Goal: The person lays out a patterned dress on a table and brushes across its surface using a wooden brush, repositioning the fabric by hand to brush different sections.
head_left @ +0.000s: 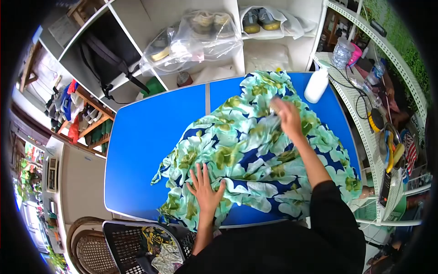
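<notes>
So this floral cloth (228, 157) is rumpled across the blue table (146, 137); its near edge could slide off if I tug too hard, and a wide swing might clip the white bottle (317, 85). My left hand (206, 194)'s flat on it, fingers spread; my right hand (288, 119), arm stretched farther, is too blurred to tell if it's gripping

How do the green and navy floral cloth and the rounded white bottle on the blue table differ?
The floral cloth has a large flower pattern; the white bottle is plain. The cloth spreads wrinkled over much of the blue table, while the bottle takes a small spot. The left hand rests on the cloth; no hand touches the bottle. Both are on the table.
</notes>
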Tool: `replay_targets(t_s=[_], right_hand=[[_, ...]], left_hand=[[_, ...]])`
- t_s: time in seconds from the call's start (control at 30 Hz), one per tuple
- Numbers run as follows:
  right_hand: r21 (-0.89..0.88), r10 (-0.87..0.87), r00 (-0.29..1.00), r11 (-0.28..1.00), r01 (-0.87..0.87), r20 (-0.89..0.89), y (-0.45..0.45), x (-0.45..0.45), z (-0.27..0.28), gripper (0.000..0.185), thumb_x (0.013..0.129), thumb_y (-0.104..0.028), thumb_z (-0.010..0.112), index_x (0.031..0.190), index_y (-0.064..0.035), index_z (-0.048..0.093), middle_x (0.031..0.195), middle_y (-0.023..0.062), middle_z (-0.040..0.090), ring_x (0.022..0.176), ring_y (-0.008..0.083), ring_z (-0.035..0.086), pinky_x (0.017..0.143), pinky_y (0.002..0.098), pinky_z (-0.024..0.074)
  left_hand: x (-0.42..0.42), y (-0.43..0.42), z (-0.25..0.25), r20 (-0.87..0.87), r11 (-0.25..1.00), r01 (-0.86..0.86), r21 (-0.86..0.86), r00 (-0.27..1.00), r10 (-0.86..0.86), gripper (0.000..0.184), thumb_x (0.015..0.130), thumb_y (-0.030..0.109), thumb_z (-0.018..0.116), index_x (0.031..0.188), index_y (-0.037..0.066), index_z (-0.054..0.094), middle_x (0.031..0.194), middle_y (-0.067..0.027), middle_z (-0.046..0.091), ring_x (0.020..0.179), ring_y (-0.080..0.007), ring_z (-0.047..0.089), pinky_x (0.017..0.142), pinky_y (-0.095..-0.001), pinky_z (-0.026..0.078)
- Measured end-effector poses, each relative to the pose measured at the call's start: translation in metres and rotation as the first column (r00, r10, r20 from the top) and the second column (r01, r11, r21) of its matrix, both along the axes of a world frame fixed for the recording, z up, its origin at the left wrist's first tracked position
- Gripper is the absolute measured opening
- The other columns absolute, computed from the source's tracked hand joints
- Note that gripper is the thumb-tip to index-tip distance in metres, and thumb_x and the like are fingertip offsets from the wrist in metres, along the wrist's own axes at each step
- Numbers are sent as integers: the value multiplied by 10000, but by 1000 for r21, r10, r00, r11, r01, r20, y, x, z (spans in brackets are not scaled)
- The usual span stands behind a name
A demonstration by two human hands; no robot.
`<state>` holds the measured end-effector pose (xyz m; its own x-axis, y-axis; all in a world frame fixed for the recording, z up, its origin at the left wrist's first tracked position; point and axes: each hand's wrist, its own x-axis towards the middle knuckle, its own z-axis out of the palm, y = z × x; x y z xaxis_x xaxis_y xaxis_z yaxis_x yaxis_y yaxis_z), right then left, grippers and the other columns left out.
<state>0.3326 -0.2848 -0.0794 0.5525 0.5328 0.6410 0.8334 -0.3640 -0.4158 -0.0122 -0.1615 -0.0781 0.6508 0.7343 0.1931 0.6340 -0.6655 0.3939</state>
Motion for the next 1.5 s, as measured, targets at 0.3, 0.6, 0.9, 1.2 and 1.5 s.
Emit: replay_targets(t_s=[0.3, 0.6, 0.9, 1.2, 1.5], right_hand=[[-192, -64, 938, 981, -3, -342, -112, -85, 21, 308, 921, -160, 441, 1215, -97, 508, 1062, 177, 570, 956, 378, 555, 792, 405, 451], [-294, -37, 888, 949, -113, -459, -145, -96, 112, 297, 903, -145, 477, 1186, -71, 526, 1081, 156, 589, 971, 337, 573, 827, 374, 445], [-93, 195, 981, 976, -195, -9, 0, 38, 14, 345, 862, -71, 467, 1198, -129, 519, 1122, 149, 552, 1001, 350, 523, 854, 436, 417], [-171, 383, 908, 919, -356, 168, 19, -26, 28, 412, 804, -69, 568, 1199, -182, 544, 1049, 71, 568, 930, 274, 568, 789, 404, 448], [-22, -609, 791, 793, 609, -56, -180, 54, 8, 345, 938, -252, 403, 1223, -91, 511, 1156, 178, 567, 1058, 360, 524, 900, 398, 416]], left_hand=[[7, 7, 8, 43, 997, 67, -47, 997, -65, 888, 685, 507, 666, 1381, 71, 329, 1426, -100, 333, 1236, -313, 357, 995, -525, 169], [2, 12, 0, 24, 983, 141, -114, 990, -139, 357, 721, 374, 670, 919, 78, 659, 843, -57, 577, 846, -245, 489, 838, -435, 263], [-31, 18, -46, 747, 748, 87, -659, -48, 663, 343, 844, 286, 456, 852, -38, 571, 791, -65, 540, 786, -172, 520, 746, -332, 423], [-38, 27, -56, 737, 719, 173, -673, 83, 670, 390, 869, 341, 403, 877, -12, 569, 837, -71, 546, 800, -169, 523, 740, -320, 434], [-45, 35, -81, 820, 833, -4, -553, 173, 546, 386, 907, 319, 381, 954, -12, 574, 950, -78, 539, 907, -170, 506, 849, -325, 399]])
